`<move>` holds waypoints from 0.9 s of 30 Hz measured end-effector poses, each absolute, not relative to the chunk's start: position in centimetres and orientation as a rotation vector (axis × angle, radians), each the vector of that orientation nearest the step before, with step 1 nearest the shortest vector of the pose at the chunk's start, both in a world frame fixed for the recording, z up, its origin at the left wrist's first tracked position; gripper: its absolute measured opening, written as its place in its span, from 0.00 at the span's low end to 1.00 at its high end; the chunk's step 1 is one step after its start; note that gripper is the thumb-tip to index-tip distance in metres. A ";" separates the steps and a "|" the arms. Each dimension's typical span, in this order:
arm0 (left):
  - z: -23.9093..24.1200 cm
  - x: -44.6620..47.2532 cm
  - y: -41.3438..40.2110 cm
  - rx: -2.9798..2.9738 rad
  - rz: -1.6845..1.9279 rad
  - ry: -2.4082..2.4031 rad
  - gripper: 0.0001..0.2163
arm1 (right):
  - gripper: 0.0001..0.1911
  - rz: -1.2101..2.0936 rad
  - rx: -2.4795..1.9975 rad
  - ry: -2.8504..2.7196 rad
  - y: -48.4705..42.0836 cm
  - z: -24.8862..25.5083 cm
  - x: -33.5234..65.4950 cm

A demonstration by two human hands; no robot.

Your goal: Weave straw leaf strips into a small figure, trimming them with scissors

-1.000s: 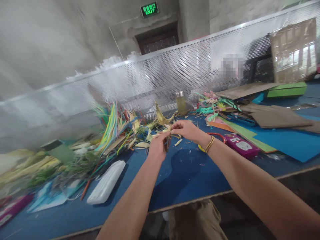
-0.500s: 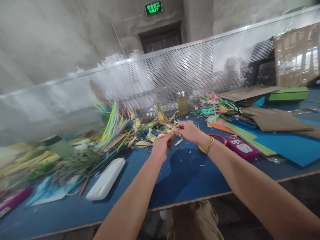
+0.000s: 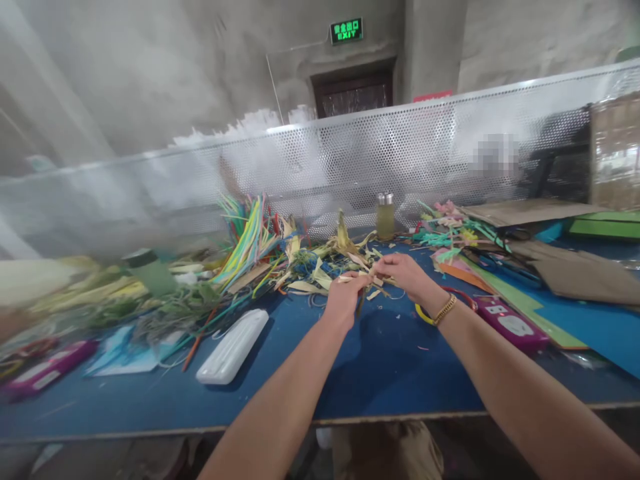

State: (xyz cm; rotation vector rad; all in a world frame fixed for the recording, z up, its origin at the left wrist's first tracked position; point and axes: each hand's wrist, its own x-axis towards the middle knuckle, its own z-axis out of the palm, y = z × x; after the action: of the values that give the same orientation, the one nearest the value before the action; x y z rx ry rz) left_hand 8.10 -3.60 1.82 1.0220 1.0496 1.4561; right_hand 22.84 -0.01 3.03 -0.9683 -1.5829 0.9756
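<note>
Above the middle of the blue table, my left hand [image 3: 346, 300] and my right hand [image 3: 406, 273] meet at the fingertips. Both pinch a pale dried husk strip [image 3: 360, 303], part of which hangs below the fingers. Fingers hide most of it. Just beyond lies a heap of dried corn husks [image 3: 320, 273], with one husk [image 3: 343, 237] standing up like a cone. Blue stringy material [image 3: 303, 263] is tangled in the heap. Near my right wrist is a red and yellow ring [image 3: 424, 313], partly covered by my arm.
A white case [image 3: 233, 347] lies left of my forearms. Further left are coloured strips [image 3: 250, 240], a green-tinted container [image 3: 150, 273] and a purple box [image 3: 55, 368]. Rightward sit another purple box [image 3: 510, 323], coloured sheets and cardboard [image 3: 585, 277]. A bottle [image 3: 385, 217] stands before the perforated metal screen [image 3: 340, 153].
My view has swung left, so the scene sits further right and slightly lower in the frame. Both hands stay pinched together on the husk strip, with little visible finger movement.
</note>
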 end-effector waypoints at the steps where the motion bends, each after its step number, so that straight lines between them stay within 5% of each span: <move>1: 1.8 8.2 -3.8 1.021 1.433 1.026 0.11 | 0.16 0.971 -0.939 -1.520 0.3 3.0 23.2; 9: 3.0 9.2 -8.0 1.052 1.067 0.717 0.10 | 0.16 0.824 -1.137 -1.564 2.4 2.4 24.1; 27: 6.7 -3.4 -2.4 0.350 1.724 0.858 0.03 | 0.14 0.405 -1.467 -1.818 4.3 2.0 20.4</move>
State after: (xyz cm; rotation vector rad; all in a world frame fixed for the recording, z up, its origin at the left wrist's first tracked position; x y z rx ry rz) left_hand -3.41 -2.39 6.68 0.3502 0.8577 1.7242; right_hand 20.40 4.26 1.96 -1.4674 -1.8178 0.4048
